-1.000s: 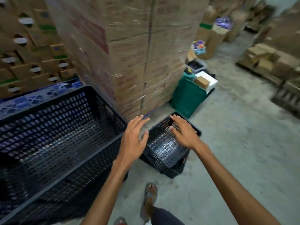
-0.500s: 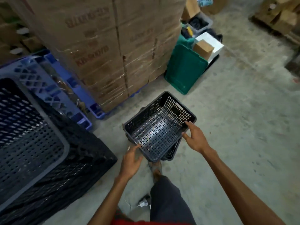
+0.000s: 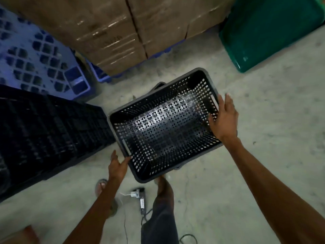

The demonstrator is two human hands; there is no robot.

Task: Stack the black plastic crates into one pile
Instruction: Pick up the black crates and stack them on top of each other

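Both hands grip one small black crate [image 3: 165, 127] at its opposite short ends. Left hand [image 3: 118, 166]: fingers curl onto the near-left rim beside the handle slot, thumb raised. Right hand [image 3: 224, 118]: palm lies against the far-right end wall, fingers extended upward along the rim and thumb reaching inside the crate. Whether the fingers pass through the handle slots cannot be determined.

The small black crate is upright, open side up, with perforated walls and floor. It sits skewed over a second crate [image 3: 159, 85] of similar shape, of which only a rim corner shows at the upper left. Whether the two are in contact cannot be determined.

A larger black crate [image 3: 47, 136] stands on the concrete floor [image 3: 263, 155] to the left, just beside the small one. Behind it lies a blue pallet [image 3: 33, 59]. Wrapped cardboard boxes [image 3: 112, 30] stand at the top centre, and a green bin [image 3: 270, 30] at the top right. A sandalled foot [image 3: 101, 185] and a cabled device [image 3: 139, 194] appear on the floor below the crate.
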